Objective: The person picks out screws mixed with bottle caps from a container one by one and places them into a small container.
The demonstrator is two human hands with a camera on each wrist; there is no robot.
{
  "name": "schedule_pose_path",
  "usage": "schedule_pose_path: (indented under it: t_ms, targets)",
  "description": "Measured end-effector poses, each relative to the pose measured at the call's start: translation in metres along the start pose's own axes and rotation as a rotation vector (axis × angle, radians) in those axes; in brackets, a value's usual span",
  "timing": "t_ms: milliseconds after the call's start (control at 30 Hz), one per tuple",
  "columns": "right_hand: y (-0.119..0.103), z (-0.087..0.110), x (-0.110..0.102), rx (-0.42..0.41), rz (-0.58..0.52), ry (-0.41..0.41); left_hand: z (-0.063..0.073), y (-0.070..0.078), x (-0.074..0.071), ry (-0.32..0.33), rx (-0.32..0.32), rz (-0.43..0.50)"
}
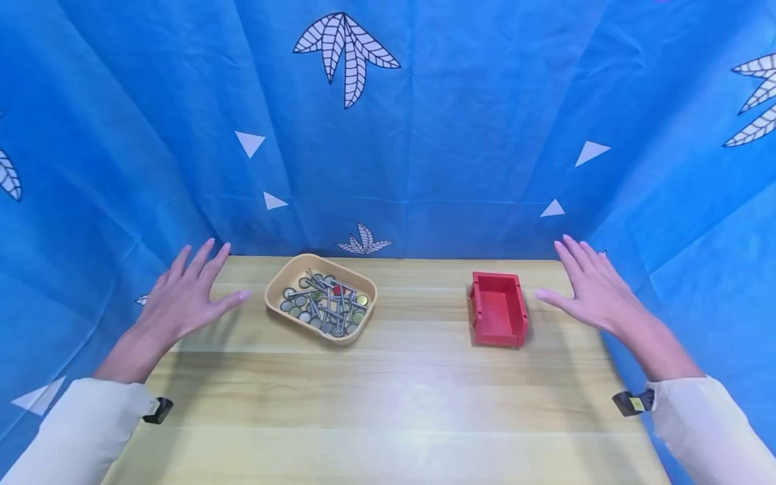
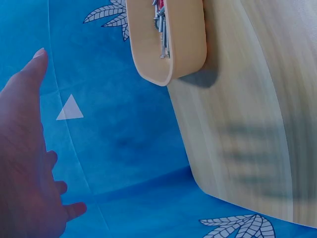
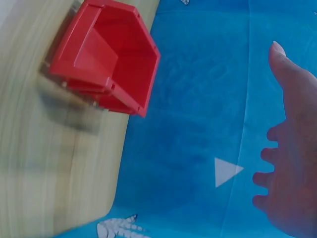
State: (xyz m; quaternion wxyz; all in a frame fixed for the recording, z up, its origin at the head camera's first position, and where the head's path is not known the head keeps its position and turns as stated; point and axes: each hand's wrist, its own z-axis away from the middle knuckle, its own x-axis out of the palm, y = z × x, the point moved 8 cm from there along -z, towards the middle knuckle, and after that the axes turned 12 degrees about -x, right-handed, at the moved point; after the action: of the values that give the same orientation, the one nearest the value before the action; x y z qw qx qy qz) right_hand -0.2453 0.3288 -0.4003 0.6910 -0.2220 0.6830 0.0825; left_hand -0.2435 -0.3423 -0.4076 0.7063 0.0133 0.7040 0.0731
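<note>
My left hand (image 1: 188,296) is held out over the table's left side, fingers spread and straight, holding nothing. Just right of it sits a tan tray (image 1: 275,279) with a jumble of screws (image 1: 330,311) and round metal bottle caps (image 1: 301,301), plus a small red piece (image 1: 337,290) among them. On the other side, my right hand (image 1: 597,293) hovers with extended fingers and nothing in it. A red plastic bin (image 1: 500,310) stands left of that hand, its inside bare. In the left wrist view, screws (image 2: 163,37) show inside the tray.
Both containers stand toward the back of a light wooden table (image 1: 388,404). Blue cloth (image 1: 473,135) with white leaf and triangle prints rises behind the table and along both sides. A small dark device sits at each sleeve cuff.
</note>
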Motion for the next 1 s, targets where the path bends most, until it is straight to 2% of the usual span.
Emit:
schedule_pose_path:
  t_ms: [233,533,800,1000]
  targets:
    - [-0.011,-0.015,0.001,-0.025,0.029,0.012,-0.005,0.007,-0.005,0.048,0.034,-0.002]
    - [-0.017,-0.025,0.007,0.011,-0.018,0.033,-0.013,0.015,-0.002,0.082,0.063,-0.003]
    - [-0.03,-0.039,0.017,0.005,-0.131,0.022,-0.017,0.021,-0.004,0.087,0.087,0.009]
    - [-0.039,-0.046,0.027,0.04,-0.198,-0.017,-0.021,0.023,-0.003,0.079,0.107,0.004]
